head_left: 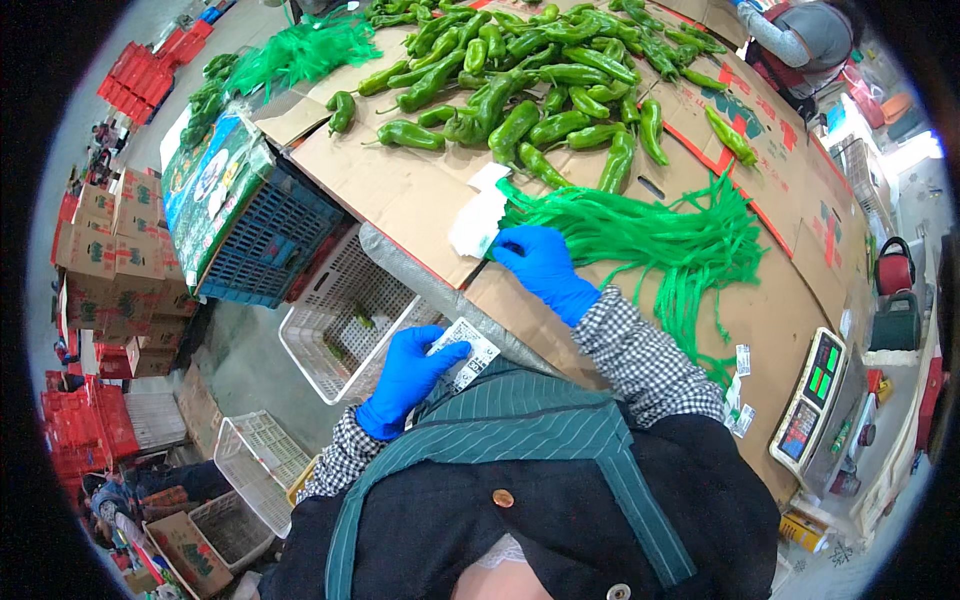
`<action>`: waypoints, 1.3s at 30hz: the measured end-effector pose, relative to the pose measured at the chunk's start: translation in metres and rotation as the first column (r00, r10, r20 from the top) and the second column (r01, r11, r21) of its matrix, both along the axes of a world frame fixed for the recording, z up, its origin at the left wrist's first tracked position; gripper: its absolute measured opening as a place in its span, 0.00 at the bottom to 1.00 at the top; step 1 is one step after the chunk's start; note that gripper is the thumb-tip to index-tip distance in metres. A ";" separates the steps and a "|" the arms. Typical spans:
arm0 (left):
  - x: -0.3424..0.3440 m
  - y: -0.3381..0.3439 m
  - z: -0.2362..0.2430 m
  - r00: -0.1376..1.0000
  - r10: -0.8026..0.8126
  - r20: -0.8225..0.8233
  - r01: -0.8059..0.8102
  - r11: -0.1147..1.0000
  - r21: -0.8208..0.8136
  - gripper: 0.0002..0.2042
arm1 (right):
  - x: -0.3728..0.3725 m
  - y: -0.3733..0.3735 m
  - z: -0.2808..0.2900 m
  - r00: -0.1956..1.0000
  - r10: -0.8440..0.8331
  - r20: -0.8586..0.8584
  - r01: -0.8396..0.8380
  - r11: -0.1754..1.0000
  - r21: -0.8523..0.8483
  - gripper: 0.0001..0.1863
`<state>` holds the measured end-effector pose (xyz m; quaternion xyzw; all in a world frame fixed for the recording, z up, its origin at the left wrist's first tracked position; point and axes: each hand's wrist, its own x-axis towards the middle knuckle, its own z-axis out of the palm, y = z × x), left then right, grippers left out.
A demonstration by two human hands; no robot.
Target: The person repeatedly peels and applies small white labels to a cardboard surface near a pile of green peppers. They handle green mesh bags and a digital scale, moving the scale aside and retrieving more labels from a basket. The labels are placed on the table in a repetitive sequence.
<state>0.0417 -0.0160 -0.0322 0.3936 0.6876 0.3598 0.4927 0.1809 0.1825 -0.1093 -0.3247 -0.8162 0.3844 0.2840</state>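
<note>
My left hand (405, 372), in a blue glove, is closed on a sheet of white printed labels (468, 352) in front of my apron. My right hand (550, 270), also blue-gloved, has its fingers bent together at the near end of a bundle of green mesh bags (660, 235). What it pinches is hidden by the glove. Crumpled white paper (478, 225) lies just beyond those fingertips, by the gathered bag ends. A large heap of long green peppers (560, 90) spreads over the cardboard-covered table (400, 180) beyond.
White plastic crates (330, 300) stand below the table's left edge, near a blue crate (265, 235). More green mesh bags (310, 50) lie at the far left. A digital scale (815, 400) sits on the right. Another person (805, 40) is at the far right.
</note>
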 end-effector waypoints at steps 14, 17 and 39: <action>-0.012 0.034 0.011 0.999 -0.052 0.005 0.051 0.989 0.140 0.08 | 0.041 -0.018 0.053 0.947 0.219 -0.236 -0.303 0.858 -0.416 0.10; -0.011 0.044 0.012 0.998 -0.048 -0.033 0.052 0.991 0.121 0.09 | 0.045 -0.024 0.056 0.926 0.261 -0.272 -0.346 0.876 -0.337 0.09; -0.015 0.057 0.015 0.969 -0.213 -0.128 0.218 0.976 0.023 0.13 | 0.047 -0.025 0.051 0.894 0.383 -0.233 -0.427 0.886 -0.182 0.10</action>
